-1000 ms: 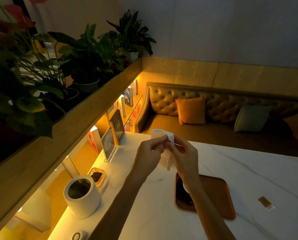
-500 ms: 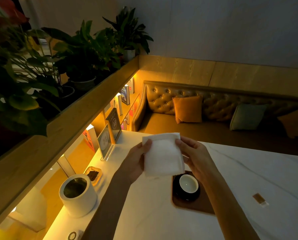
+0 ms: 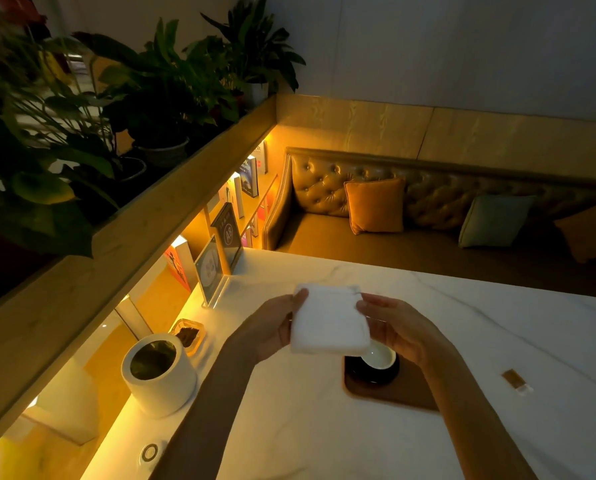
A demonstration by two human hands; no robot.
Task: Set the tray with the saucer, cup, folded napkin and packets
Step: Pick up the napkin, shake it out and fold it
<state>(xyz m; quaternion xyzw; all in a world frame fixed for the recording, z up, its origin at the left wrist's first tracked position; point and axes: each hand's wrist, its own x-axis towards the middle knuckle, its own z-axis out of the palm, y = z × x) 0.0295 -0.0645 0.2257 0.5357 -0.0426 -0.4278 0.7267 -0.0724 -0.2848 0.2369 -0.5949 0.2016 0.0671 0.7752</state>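
I hold a white folded napkin (image 3: 329, 322) above the white marble table (image 3: 497, 323), my left hand (image 3: 272, 327) pinching its left edge and my right hand (image 3: 398, 329) its right edge. Just below and to the right lies a brown wooden tray (image 3: 393, 398). A black saucer (image 3: 371, 372) sits on the tray's left part, with a small white cup (image 3: 381, 356) on it; the napkin hides part of the cup. A brown packet (image 3: 514, 381) lies on the table to the right of the tray.
A white cylindrical container (image 3: 159, 374) stands at the table's left edge, a small glass dish (image 3: 189, 336) behind it. Acrylic sign stands (image 3: 216, 265) and books line the lit shelf. Potted plants (image 3: 151, 98) sit on the ledge above. A tufted sofa with cushions (image 3: 374, 206) runs behind the table.
The napkin went from bunched between my hands to spread flat as a folded square, then lowered slightly toward the tray. The camera view tilted down a little.
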